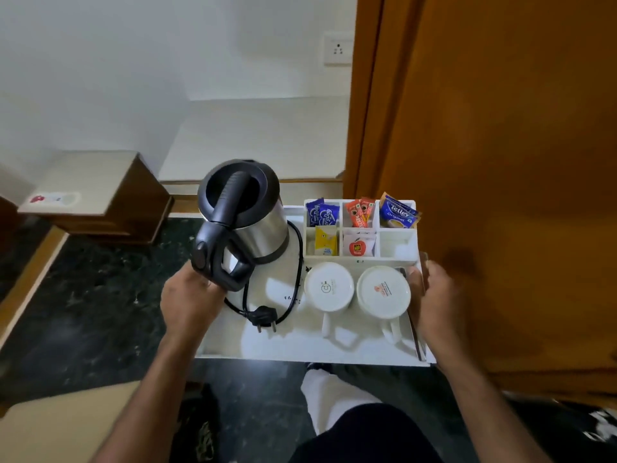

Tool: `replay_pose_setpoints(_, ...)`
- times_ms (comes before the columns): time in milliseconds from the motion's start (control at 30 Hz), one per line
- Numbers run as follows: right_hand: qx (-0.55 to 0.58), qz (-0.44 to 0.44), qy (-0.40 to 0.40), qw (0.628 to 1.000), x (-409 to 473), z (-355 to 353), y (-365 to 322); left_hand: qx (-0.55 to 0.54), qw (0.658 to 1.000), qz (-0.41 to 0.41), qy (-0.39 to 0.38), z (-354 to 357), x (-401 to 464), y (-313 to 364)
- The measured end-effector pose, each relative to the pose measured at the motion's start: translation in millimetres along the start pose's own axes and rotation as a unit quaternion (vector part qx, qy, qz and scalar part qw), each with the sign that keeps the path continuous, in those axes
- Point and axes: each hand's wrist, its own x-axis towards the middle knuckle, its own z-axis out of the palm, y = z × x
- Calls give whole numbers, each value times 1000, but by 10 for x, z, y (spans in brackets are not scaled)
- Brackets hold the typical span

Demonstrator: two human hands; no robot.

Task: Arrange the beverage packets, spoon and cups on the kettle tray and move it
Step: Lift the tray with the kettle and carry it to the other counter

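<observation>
Tray (310, 347), white and loaded, is held up in the air between both hands, over a dark marbled floor (100, 295) with nothing under it. The left hand (188, 300) grips the left edge, fingers curled under beside the kettle handle; the right hand (440, 300) clamps the right edge, thumb on top of the rim.

On it stand the steel kettle (245, 212) at the left, its black cord and plug (265, 317) coiled in front, and two white cups (329, 285) upside down at the right front. Behind the cups, beverage packets (399, 212) stand in a six-part divider; the near right compartment looks empty. A dark thin thing by the right thumb may be the spoon, though I cannot tell for sure.

Arranging looks done, so the carry is the step in hand. To do it well, keep the tray level: the kettle is tall and heavy on the left, so that side needs the firmer lift, and the cups could slide if it tips forward. Move slowly past the wooden door (500, 162) close on the right.

Ahead are a white wall with a socket (338, 49), a pale ledge (253, 145), and a small wooden stool (96, 192) to the left.
</observation>
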Motion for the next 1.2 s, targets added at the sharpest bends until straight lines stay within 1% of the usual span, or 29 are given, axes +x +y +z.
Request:
replay_pose_setpoints(67,-9,-6,8,1000,292,299,-279,-8,1000,-15,4,0,476,-99)
replay_pose_setpoints(233,-21,-14,-14,1000,880,823,-859,-21,1000,-20,1,52,1387,-280)
replay_pose_setpoints(400,-69,-16,5,997,1518,1292,-1384,-44,998,-31,-9,207,2326,-467)
replay_pose_setpoints(500,-95,-16,8,995,1863,1587,-1616,-39,999,-9,-18,381,2903,-535)
replay_pose_setpoints(600,-112,-2,13,994,2266,1941,-1937,-46,998,-5,-33,578,3582,-608)
replay_pose_setpoints(800,-145,34,-40,988,3061,2531,-2296,-28,996,-17,-85,969,4650,-648)
replay_pose_setpoints(900,-150,58,-59,985,3384,2754,-2356,-21,993,-35,-109,1163,4986,-598)
replay_pose_setpoints(1000,-152,76,-61,984,3628,2955,-2378,-13,991,-44,-123,1354,5224,-577)
replay_pose_setpoints(1100,-165,97,-68,979,3836,3085,-2376,-2,988,-47,-146,1530,5384,-572)
replay_pose_setpoints(1200,-170,100,-74,978,3943,3181,-2353,14,988,-48,-148,1648,5459,-610)
